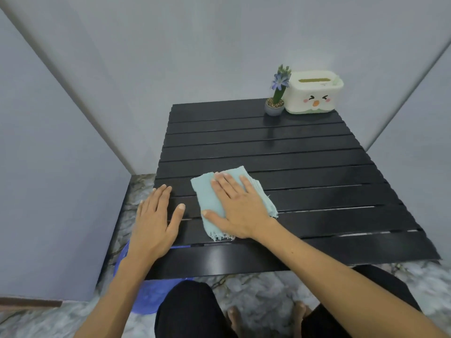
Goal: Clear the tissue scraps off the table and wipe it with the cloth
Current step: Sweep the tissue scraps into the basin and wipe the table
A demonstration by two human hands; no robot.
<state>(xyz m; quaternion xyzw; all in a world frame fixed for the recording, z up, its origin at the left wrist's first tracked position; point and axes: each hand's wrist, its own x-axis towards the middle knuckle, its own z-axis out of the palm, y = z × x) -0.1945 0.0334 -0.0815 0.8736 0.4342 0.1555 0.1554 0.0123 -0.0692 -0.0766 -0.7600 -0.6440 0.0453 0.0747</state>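
Note:
A pale blue-green cloth (209, 200) with frayed edges lies folded on the near left part of the black slatted table (305, 167). My right hand (240, 206) presses flat on the cloth, fingers spread and pointing away from me. My left hand (156, 219) rests flat on the table's left edge beside the cloth, fingers apart, holding nothing. No tissue scraps show on the table top.
A small potted plant with blue flowers (277, 97) and a white tissue box with a cartoon face (313, 92) stand at the table's far right corner. A blue plastic bin (148, 296) sits on the floor under the table's near left corner. Walls close in on both sides.

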